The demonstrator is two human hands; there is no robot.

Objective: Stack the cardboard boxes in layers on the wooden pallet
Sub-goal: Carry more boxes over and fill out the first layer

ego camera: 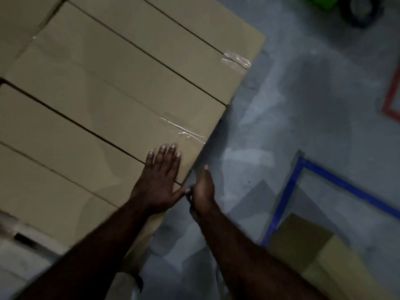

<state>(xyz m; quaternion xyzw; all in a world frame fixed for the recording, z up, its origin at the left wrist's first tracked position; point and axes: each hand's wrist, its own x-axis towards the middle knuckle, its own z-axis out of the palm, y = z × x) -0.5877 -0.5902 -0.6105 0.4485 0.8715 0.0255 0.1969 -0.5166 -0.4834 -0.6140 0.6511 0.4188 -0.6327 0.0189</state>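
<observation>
Several long tan cardboard boxes (121,87) lie side by side in a flat layer that fills the left and centre of the view. Clear tape (184,131) seals their near ends. My left hand (160,180) rests flat, fingers spread, on top of the nearest boxes at their end edge. My right hand (203,189) presses against the vertical end face of the stack, just right of the left hand, fingers pointing up. Neither hand grips anything. The wooden pallet is hidden under the boxes.
Grey concrete floor (292,105) lies to the right of the stack. Blue floor tape (337,180) outlines an area holding another cardboard box (313,252) at lower right. Red tape (391,98) marks the right edge. A wheel and something green sit at top right.
</observation>
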